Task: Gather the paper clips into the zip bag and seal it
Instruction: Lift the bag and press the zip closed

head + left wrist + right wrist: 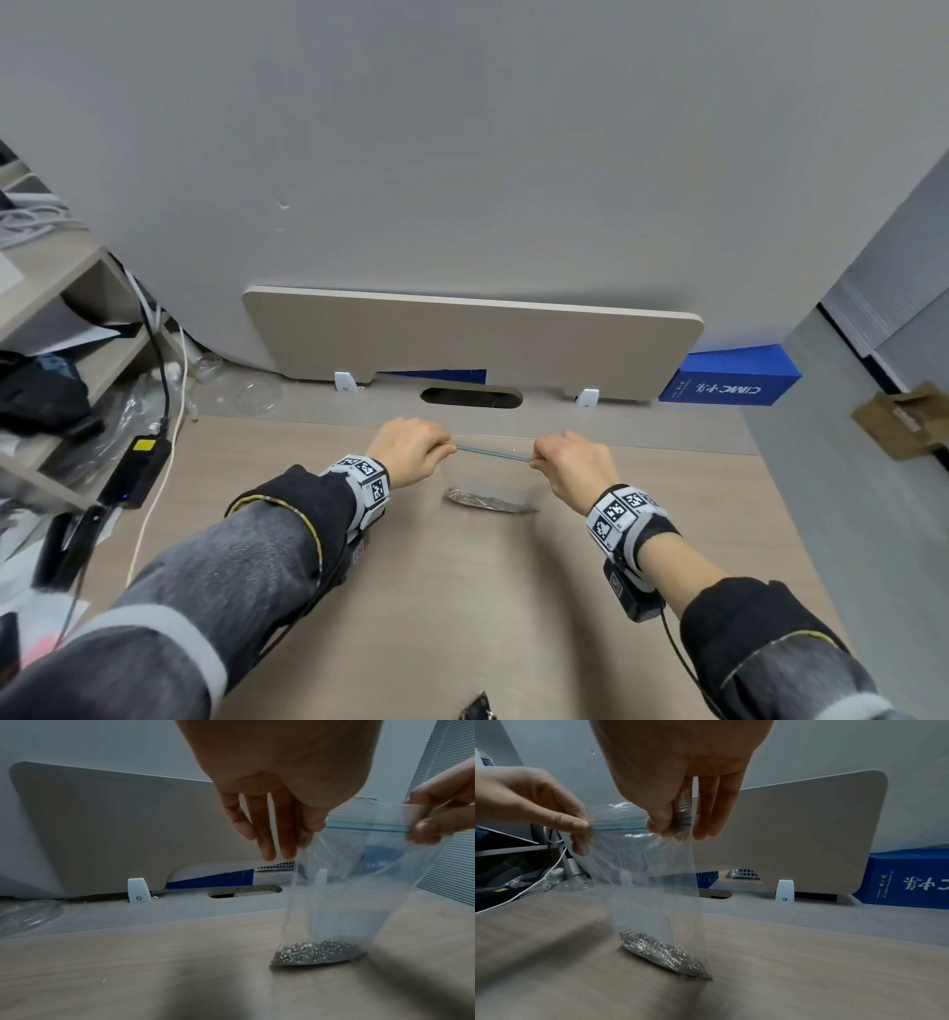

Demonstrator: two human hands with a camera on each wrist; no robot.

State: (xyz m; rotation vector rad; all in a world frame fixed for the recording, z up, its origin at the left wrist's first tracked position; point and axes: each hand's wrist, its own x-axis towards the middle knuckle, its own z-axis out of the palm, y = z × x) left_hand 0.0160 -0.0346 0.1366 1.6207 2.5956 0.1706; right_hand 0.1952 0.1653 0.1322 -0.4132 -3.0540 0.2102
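Sealing looks under way: left hand [411, 451] at nine o'clock and right hand [570, 465] at three pinch the zip bag's [342, 902] blue strip [492, 452], paper clips [659, 951] inside; next, press along it.

Paper clips [662, 953] lie in the zip bag [652, 882] standing on the desk [462, 616], hands at its top corners.

The clear plastic zip bag [652, 882] carries two thin teal-blue stripes along its zip strip [367, 827], and the heap of paper clips [662, 953] inside is silver-grey. The wooden desk top [462, 616] is pale beige with faint grain. The wrist bands [624, 514] show black-and-white square code patterns; the cardboard box [729, 383] is deep blue with white lettering.
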